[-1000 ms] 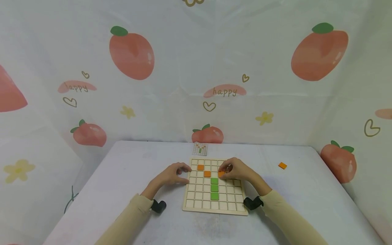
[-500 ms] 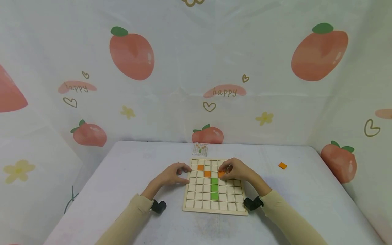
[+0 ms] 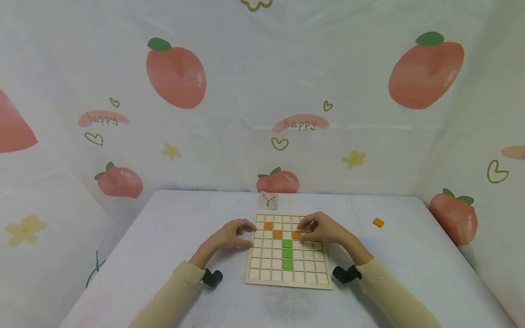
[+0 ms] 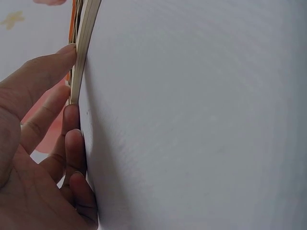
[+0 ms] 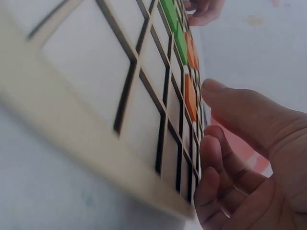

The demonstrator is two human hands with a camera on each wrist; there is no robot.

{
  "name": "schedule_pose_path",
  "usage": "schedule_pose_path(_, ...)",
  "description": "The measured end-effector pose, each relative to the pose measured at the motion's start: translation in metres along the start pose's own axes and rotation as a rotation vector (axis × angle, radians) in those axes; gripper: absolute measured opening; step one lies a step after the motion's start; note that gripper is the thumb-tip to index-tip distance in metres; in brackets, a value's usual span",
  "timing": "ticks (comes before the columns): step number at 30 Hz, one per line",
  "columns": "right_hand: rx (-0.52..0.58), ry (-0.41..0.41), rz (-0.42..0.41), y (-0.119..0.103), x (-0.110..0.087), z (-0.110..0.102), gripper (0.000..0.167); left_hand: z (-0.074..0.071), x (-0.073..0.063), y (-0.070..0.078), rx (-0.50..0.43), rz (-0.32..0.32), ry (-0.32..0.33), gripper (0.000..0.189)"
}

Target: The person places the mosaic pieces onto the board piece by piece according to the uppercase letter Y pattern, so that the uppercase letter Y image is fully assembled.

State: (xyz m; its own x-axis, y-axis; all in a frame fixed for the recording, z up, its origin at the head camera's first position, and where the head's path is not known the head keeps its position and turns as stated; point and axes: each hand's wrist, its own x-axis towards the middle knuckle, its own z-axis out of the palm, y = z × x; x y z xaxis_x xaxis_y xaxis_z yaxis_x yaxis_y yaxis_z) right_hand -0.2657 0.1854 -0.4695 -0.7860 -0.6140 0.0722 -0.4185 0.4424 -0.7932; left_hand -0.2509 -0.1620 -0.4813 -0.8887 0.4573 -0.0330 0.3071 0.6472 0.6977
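A wooden grid board point(image 3: 287, 285) lies in front of me in the head view. My left hand point(image 3: 229, 234) touches its left edge with thumb and fingertips; the left wrist view shows the thumb point(image 4: 60, 60) against the board's side point(image 4: 85, 48). Beside an orange tile point(image 3: 296, 235) set in the grid is my right hand point(image 3: 324, 228), its fingers loosely bent. The right wrist view shows nothing between thumb and fingers, with that orange tile point(image 5: 190, 96) just beyond the thumb tip. Two more orange tiles point(image 3: 277, 234) and a column of three green tiles point(image 3: 287, 253) sit in cells.
One loose orange tile point(image 3: 378, 222) lies on the white table point(image 3: 410, 255) to the right. Behind the board is a small pattern card point(image 3: 268, 200) with a printed grid. A fruit-print cloth point(image 3: 238, 91) hangs around the back and sides.
My right hand has drawn slightly to the right, off the orange tile, which stays in its cell and shows more fully. The left hand has kept its place at the board's edge.
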Motion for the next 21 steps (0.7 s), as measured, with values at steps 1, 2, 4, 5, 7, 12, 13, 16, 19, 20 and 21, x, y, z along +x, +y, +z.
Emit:
schedule_pose_path(1, 0.006, 0.003, 0.001, 0.001, -0.002, -0.002, 0.023, 0.000, 0.000, 0.000, 0.001, 0.003, 0.000, 0.041)
schedule_pose_path(2, 0.013, 0.004, 0.001, 0.002, -0.005, -0.004, 0.024, 0.000, 0.000, 0.000, 0.000, 0.004, -0.001, 0.041)
schedule_pose_path(4, 0.027, 0.005, 0.002, 0.004, -0.011, -0.008, 0.025, 0.000, 0.000, 0.000, -0.001, 0.006, 0.001, 0.041)
schedule_pose_path(5, 0.031, 0.007, 0.002, 0.006, -0.014, -0.011, 0.026, 0.000, -0.001, 0.000, 0.000, 0.005, 0.002, 0.041)
schedule_pose_path(7, 0.034, 0.012, -0.003, 0.008, -0.020, -0.015, 0.026, 0.000, 0.000, 0.000, -0.002, 0.003, 0.003, 0.041)
schedule_pose_path(12, 0.036, 0.026, -0.017, 0.013, -0.036, -0.025, 0.027, 0.001, 0.000, 0.000, 0.003, -0.015, 0.005, 0.041)
schedule_pose_path(13, 0.037, 0.028, -0.018, 0.013, -0.039, -0.027, 0.027, 0.001, 0.000, 0.000, 0.006, -0.018, 0.006, 0.041)
schedule_pose_path(16, 0.044, 0.033, -0.015, 0.015, -0.050, -0.033, 0.028, 0.001, 0.001, 0.000, 0.005, -0.020, 0.006, 0.041)
schedule_pose_path(19, 0.027, 0.048, 0.015, 0.019, -0.059, -0.039, 0.029, 0.001, 0.001, 0.000, 0.000, -0.015, 0.006, 0.041)
schedule_pose_path(20, 0.023, 0.054, 0.025, 0.021, -0.063, -0.041, 0.029, 0.000, 0.001, 0.000, -0.003, -0.011, 0.004, 0.041)
schedule_pose_path(21, 0.016, 0.060, 0.037, 0.022, -0.066, -0.043, 0.029, 0.000, 0.000, 0.000, -0.003, -0.008, 0.004, 0.041)
